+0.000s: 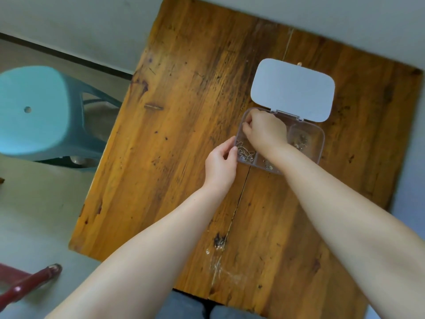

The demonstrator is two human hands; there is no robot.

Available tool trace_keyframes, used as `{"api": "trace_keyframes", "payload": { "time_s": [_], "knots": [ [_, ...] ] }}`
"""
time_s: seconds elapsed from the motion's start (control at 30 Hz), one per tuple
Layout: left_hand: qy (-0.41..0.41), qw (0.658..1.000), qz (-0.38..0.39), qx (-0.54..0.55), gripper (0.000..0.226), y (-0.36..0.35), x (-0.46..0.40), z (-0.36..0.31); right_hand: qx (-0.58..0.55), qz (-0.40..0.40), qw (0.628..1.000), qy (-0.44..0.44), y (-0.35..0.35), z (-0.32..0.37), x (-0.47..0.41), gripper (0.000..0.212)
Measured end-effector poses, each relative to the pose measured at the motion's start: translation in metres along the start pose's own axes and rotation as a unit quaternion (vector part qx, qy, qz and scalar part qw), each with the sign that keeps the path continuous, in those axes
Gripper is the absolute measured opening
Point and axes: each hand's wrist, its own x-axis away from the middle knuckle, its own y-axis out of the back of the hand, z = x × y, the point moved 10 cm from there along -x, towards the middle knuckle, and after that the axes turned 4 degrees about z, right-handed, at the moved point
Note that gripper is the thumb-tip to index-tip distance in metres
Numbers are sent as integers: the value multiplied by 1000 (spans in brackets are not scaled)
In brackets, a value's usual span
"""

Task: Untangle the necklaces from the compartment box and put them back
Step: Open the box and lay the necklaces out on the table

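The clear compartment box (318,143) stands open on the wooden bench (184,157), necklaces (245,153) inside. The left hand (220,164) pinches its left wall; the right hand (264,132) reaches inside, its grip hidden.

A worn wooden table (184,134) carries an open clear compartment box (319,143), lid laid back.

Soft even daylight, slight wide-angle blur
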Motion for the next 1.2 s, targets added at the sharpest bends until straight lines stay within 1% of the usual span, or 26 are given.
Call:
{"api": "trace_keyframes", "payload": {
  "time_s": [0.1,0.13,0.17,0.2,0.27,0.3,0.33,0.4,0.47,0.5,0.57,0.63,0.7,0.73,0.83,0.9,0.93,0.97,1.0,1.03,1.1,1.17,1.2],
  "knots": [
    [9,1000,15,-23,34,0,-2,-4,-156,-5,988,-11,22,-7,13,19],
    [5,999,23,-47,37,0,-2,-8,-225,-4,974,-11,31,-8,20,17],
    [-11,996,28,-85,42,1,-3,-15,-303,3,953,-15,39,-9,28,16],
    [-45,990,32,-132,48,1,-3,-26,-387,18,922,-18,45,-8,34,15],
    [-155,966,56,-199,58,-6,5,-61,-539,71,839,-11,53,1,49,16],
    [-204,952,85,-210,58,-13,10,-79,-595,100,798,-5,56,9,55,16],
    [-233,942,122,-208,53,-20,15,-93,-635,125,762,0,58,16,62,16],
    [-240,934,194,-180,35,-28,22,-109,-689,155,708,4,63,28,73,18],
    [-219,934,223,-173,22,-20,23,-115,-729,147,669,-2,68,32,81,21],
    [-207,933,224,-190,22,-11,22,-115,-741,134,658,-8,69,32,85,22],
    [-181,930,241,-209,30,11,16,-110,-752,114,648,-27,65,32,93,18],
    [-128,927,308,-171,34,36,12,-101,-757,111,642,-52,50,36,104,14],
    [-73,918,373,-114,33,60,4,-90,-760,105,635,-88,26,44,118,21],
    [-51,916,383,-102,32,74,-3,-85,-760,95,633,-111,13,49,126,24],
    [-13,923,361,-130,35,117,-33,-69,-752,65,626,-194,-34,74,150,19],
    [-16,921,335,-196,37,134,-48,-60,-734,66,622,-266,-73,94,173,12],
    [-21,915,325,-238,37,138,-54,-57,-719,80,619,-304,-93,107,185,10],
    [-31,903,320,-285,37,140,-58,-54,-706,102,614,-338,-112,122,197,10],
    [-48,883,321,-340,37,138,-60,-50,-698,124,604,-365,-129,139,207,11],
    [-69,856,323,-397,36,134,-60,-46,-694,142,592,-384,-143,154,216,13],
    [-122,802,317,-491,32,127,-60,-41,-687,152,575,-418,-164,180,226,13],
    [-188,763,292,-546,29,122,-58,-40,-672,137,578,-442,-176,194,229,9],
    [-223,747,277,-562,28,120,-56,-41,-658,126,593,-446,-180,197,228,8]
  ]
}}
